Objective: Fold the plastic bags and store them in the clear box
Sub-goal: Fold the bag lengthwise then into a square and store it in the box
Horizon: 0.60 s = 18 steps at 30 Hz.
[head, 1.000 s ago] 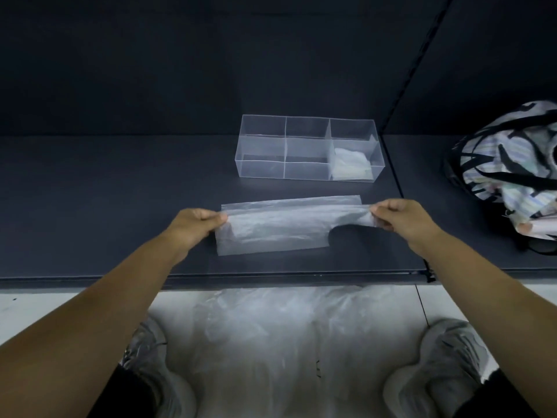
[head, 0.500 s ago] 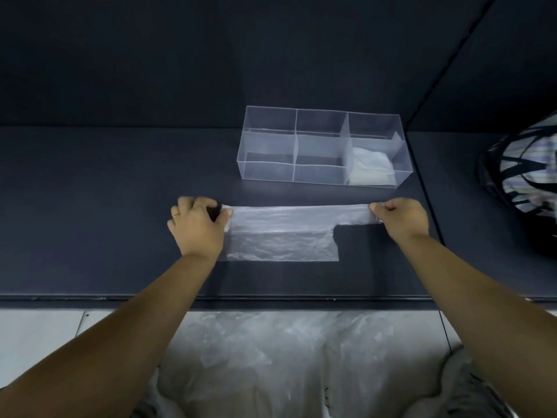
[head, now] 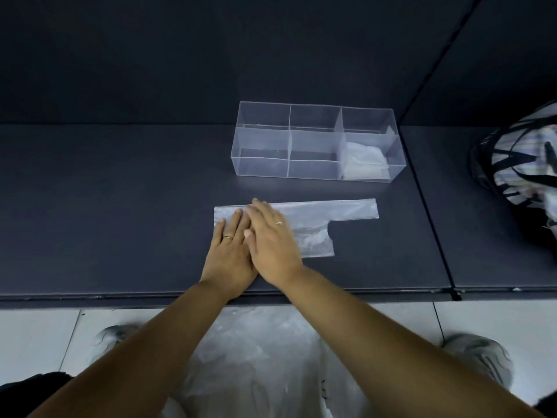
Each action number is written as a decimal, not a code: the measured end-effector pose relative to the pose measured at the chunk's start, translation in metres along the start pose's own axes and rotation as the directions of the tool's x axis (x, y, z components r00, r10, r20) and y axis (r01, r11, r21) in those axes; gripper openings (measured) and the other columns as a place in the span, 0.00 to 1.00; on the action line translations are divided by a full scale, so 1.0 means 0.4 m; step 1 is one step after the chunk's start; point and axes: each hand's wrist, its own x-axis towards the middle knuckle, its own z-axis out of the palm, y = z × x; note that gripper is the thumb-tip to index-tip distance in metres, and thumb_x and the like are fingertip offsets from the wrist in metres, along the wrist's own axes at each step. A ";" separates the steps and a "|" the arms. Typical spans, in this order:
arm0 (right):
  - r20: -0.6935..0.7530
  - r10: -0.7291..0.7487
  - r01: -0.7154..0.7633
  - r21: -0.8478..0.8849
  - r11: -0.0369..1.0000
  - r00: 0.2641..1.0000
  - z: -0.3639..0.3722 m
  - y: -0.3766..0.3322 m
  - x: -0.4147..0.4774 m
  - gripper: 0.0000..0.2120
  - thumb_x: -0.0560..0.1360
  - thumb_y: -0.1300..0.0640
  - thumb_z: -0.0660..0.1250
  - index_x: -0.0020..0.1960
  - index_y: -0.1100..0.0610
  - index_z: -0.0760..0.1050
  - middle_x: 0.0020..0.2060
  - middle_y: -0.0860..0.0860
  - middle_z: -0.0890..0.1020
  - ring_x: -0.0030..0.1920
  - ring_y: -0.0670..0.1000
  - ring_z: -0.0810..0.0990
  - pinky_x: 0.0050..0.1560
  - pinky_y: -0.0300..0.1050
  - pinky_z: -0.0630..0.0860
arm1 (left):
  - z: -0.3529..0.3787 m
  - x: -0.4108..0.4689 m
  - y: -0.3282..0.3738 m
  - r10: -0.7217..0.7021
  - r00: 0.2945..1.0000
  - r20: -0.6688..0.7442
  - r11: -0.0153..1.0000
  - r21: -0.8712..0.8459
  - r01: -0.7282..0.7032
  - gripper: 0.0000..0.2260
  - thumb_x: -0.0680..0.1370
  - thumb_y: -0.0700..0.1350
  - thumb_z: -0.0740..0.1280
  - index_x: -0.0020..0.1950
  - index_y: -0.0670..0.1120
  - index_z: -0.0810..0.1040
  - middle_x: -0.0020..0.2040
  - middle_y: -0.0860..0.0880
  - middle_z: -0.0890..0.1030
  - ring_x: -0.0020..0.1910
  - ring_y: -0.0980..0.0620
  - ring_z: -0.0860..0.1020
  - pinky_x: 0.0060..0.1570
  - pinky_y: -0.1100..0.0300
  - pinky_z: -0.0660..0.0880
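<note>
The left hand (head: 230, 254) and right hand (head: 272, 245) lie flat side by side, fingers straight, holding nothing and pressing down the left part of the plastic bag (head: 331, 211). The bag lies flattened near the front edge of the tabletop (head: 120, 206). Behind it, apart, stands the clear box (head: 316, 143), with a folded bag (head: 364, 162) in its right front compartment.

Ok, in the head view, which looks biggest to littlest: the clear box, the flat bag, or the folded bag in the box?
1. clear box, largest.
2. flat bag, nearly as long but thinner, partly covered.
3. folded bag, smallest, inside the box's right end.
</note>
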 end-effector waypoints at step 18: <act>-0.114 -0.001 -0.029 -0.261 0.965 0.993 -0.195 0.271 -0.187 0.15 0.67 0.55 0.77 0.52 0.55 0.80 0.50 0.52 0.77 0.51 0.57 0.75 0.49 0.48 0.66 | -0.048 -0.016 0.019 -0.018 0.994 -0.104 0.997 -0.079 0.010 0.33 0.80 0.63 0.50 0.79 0.46 0.49 0.79 0.47 0.49 0.78 0.47 0.43 0.71 0.49 0.30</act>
